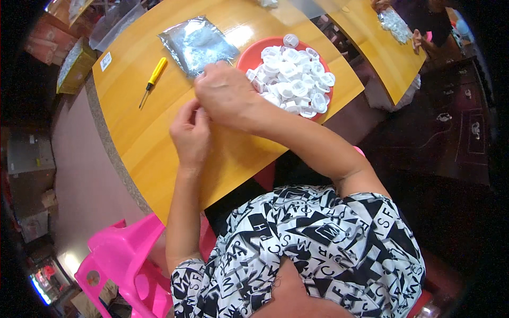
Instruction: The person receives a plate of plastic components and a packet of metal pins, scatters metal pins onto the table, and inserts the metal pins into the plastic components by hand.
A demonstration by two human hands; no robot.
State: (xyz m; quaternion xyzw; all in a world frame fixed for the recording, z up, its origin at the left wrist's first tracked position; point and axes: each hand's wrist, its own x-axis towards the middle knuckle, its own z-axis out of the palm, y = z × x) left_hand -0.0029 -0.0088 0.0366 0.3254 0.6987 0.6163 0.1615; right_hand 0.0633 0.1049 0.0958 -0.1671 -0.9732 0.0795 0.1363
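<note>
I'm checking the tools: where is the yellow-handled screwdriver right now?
In the head view, the yellow-handled screwdriver lies toward the left of the wooden table, left of the silvery plastic bag and up-left of the left hand.

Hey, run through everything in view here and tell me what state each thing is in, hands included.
Left hand: fingers bent, close against the right; grip hidden.
Right hand: curled, anything held hidden.
Yellow-handled screwdriver: lying flat, unheld.
Plastic bag: lying flat; open or sealed, can't tell.
Red bowl: heaped full.
White plastic parts: loosely piled.
</note>
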